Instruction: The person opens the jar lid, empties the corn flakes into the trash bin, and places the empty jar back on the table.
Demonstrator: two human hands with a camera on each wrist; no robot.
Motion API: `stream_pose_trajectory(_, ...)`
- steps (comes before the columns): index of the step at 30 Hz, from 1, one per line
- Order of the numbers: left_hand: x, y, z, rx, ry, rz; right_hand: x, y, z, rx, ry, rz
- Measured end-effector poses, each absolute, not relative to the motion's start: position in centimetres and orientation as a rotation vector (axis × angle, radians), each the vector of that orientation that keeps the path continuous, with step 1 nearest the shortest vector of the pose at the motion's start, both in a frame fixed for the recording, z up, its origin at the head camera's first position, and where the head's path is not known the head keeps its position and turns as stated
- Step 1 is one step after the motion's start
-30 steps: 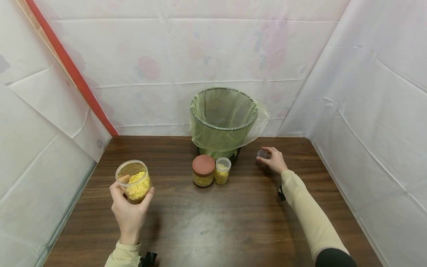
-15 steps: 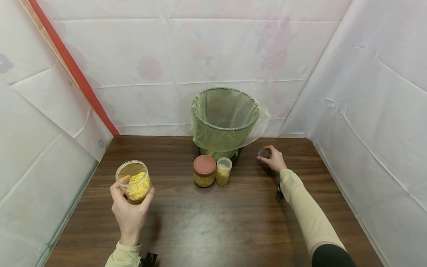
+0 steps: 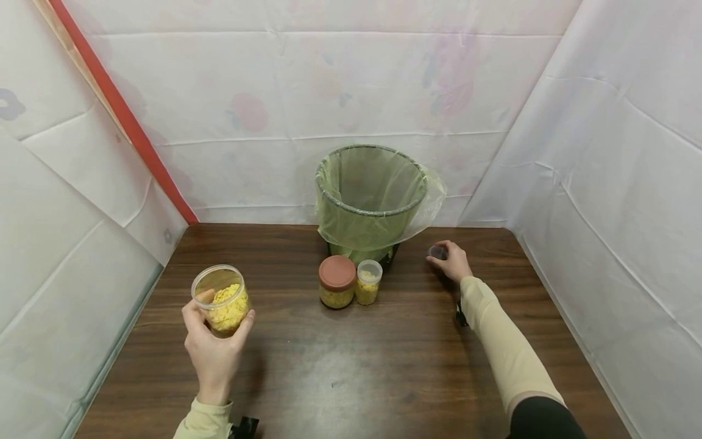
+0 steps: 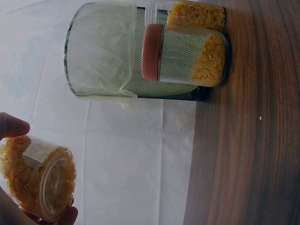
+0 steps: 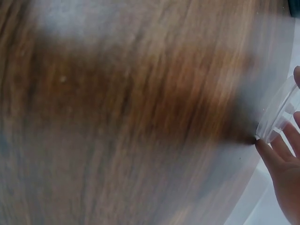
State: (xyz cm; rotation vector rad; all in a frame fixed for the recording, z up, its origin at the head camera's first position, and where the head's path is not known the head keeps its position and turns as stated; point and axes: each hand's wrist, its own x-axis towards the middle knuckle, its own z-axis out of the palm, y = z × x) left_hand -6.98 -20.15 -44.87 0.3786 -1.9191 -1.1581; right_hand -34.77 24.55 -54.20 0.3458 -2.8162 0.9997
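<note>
My left hand (image 3: 215, 360) grips a clear plastic jar (image 3: 227, 308) from below and the sides. It has no lid on and holds yellow flakes, which also show through the tilted jar (image 4: 37, 178) in the left wrist view. Over on the right of the table, my right hand (image 3: 454, 262) pinches a clear round lid (image 3: 437, 252) by its edge. The right wrist view shows this lid (image 5: 276, 110) on edge, its lower rim right at the tabletop, with fingertips on both sides.
Between the hands stand a glass jar with a reddish-brown lid (image 3: 337, 277) and a smaller tub with a clear cap (image 3: 368, 283), both with yellow flakes. Right behind them is a mesh wastebasket (image 3: 359, 228) lined with a green bag. White sheets (image 3: 247, 171) enclose the wooden table (image 3: 329, 366).
The lid and right hand have shifted very slightly to the right, while the right forearm has moved a little inward. The left hand holds its jar in the same place.
</note>
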Motion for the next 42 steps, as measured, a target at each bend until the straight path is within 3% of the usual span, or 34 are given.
stream_pose_trajectory(42, -6.79, -20.04, -44.70, 0.385, -1.926, -1.168, -34.91, 24.62, -54.30, 0.323, -2.963, 0.925)
